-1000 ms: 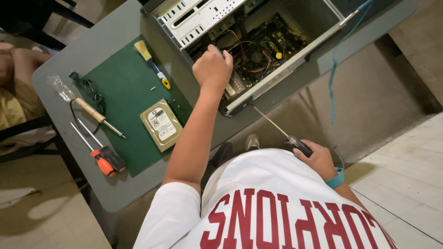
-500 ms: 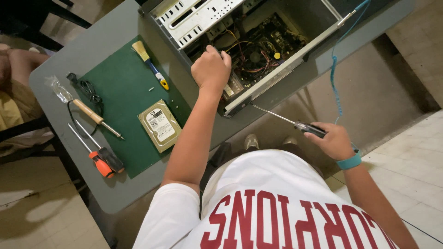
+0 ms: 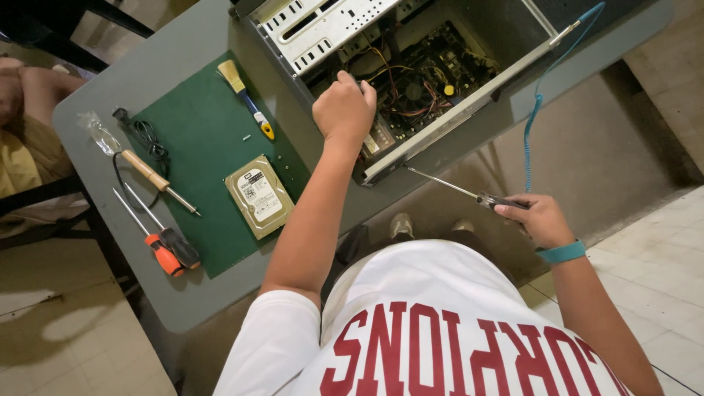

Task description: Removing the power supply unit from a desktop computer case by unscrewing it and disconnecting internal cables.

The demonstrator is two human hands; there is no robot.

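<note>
A long-shafted screwdriver [image 3: 469, 194] is gripped by its dark handle in the right hand [image 3: 535, 218], held off the counter [image 3: 183, 301] edge with its tip pointed at the open computer case [image 3: 411, 81]. Farther in, the left hand [image 3: 343, 110] is clenched inside the case, its grasp hidden. A hard drive [image 3: 258, 195] is seen on the green mat [image 3: 198, 132].

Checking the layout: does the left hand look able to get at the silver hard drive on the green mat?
Probably yes: the left hand rests on the open computer case, and the silver hard drive lies uncovered close beside that arm.
</note>
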